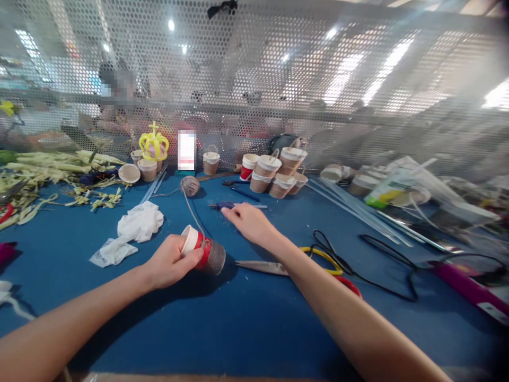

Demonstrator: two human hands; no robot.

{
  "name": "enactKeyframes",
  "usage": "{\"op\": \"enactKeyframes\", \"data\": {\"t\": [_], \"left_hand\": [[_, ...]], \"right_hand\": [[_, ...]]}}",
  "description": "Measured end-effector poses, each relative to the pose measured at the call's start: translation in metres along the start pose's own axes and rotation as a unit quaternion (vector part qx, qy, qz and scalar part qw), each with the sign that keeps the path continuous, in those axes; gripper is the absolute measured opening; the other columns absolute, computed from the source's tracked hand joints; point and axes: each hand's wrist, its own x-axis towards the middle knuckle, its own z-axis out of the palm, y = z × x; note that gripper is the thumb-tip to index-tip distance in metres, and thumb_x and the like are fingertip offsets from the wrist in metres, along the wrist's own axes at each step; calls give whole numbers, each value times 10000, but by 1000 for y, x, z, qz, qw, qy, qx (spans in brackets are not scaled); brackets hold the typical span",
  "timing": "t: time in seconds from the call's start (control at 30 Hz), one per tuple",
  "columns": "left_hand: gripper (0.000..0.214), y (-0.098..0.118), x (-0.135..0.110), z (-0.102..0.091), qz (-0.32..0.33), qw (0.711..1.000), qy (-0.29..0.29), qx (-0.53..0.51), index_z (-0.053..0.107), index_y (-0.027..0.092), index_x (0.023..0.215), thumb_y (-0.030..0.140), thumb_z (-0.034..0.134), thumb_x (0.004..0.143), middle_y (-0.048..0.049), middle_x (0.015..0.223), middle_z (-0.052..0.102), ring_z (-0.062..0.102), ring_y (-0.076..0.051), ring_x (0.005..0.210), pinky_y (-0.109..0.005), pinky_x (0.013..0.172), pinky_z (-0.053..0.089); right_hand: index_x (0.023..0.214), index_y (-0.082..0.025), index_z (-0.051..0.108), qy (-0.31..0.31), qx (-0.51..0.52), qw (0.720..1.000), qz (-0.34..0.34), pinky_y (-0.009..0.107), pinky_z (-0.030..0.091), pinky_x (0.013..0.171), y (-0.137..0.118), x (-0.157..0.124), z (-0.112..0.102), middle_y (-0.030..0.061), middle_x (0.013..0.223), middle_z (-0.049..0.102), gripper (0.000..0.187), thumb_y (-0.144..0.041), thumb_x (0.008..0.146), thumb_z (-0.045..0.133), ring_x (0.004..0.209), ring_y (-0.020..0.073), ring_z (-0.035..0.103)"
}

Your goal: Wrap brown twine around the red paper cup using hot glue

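Observation:
My left hand (170, 260) grips a paper cup (203, 253), red and white. The cup is tilted, with its white rim to the left. Grey twine is wound round its base end. From the cup a strand (193, 215) of the twine runs up to a ball of twine (190, 185). Farther right, my right hand (252, 224) is closed at a slim tool with a dark blue handle (225, 205), thumb against it. Its pointed end shows to the left, and the fingers' undersides are hidden. Large scissors (262, 267) lie partly under my right forearm.
Several twine-wrapped cups (265, 168) and a red cup (249, 165) stand at the back. Pliers (240, 190) lie before them. Crumpled white cloth (140, 222) is at left, near dried husks (59, 162) and a yellow crown (154, 143). Clear sticks (358, 209) and a black cord (392, 260) are at right.

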Motion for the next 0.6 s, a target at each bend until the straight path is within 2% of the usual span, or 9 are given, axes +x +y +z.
{"op": "enactKeyframes", "data": {"t": [0.1,0.17,0.23,0.3,0.43,0.6], "left_hand": [[272,4,-1,2,23,1000,-4,15,399,151,548,279,394,788,41,529,349,296,-72,482,-197,439,245],[276,7,-3,3,43,999,-11,31,368,157,526,260,394,781,47,514,334,282,-67,471,-197,437,239],[279,8,-4,3,51,998,-21,37,358,159,519,251,386,781,50,504,325,276,-64,465,-196,437,237],[280,9,-4,4,47,998,-24,33,372,155,523,257,386,783,49,507,332,282,-65,471,-196,442,243],[286,9,-5,4,-4,999,-19,-43,442,137,553,319,423,774,41,524,385,320,-69,485,-194,453,273],[281,12,-1,5,-116,968,12,-220,545,116,684,395,525,711,28,568,488,398,-72,499,-185,475,326]], "right_hand": [[791,-179,670,-131,88,986,-55,259,455,651,-11,-12,10,45,809,662,520,-530,844,290,735,150,599],[832,-162,653,-171,204,960,-82,239,453,636,-17,-20,17,32,794,658,431,-498,821,383,699,123,585],[831,-136,628,-148,326,929,-88,241,443,675,-22,-26,23,30,793,642,296,-408,750,541,705,114,568],[789,-136,609,-111,388,912,-72,240,433,678,-25,-30,24,15,762,621,216,-328,689,619,682,103,554],[735,-150,579,-102,397,910,-58,229,411,591,-25,-38,18,-17,669,580,165,-310,705,603,590,84,511],[688,-163,543,13,407,906,-118,216,388,559,-22,-45,4,-27,648,564,142,-291,725,593,568,73,472]]}}
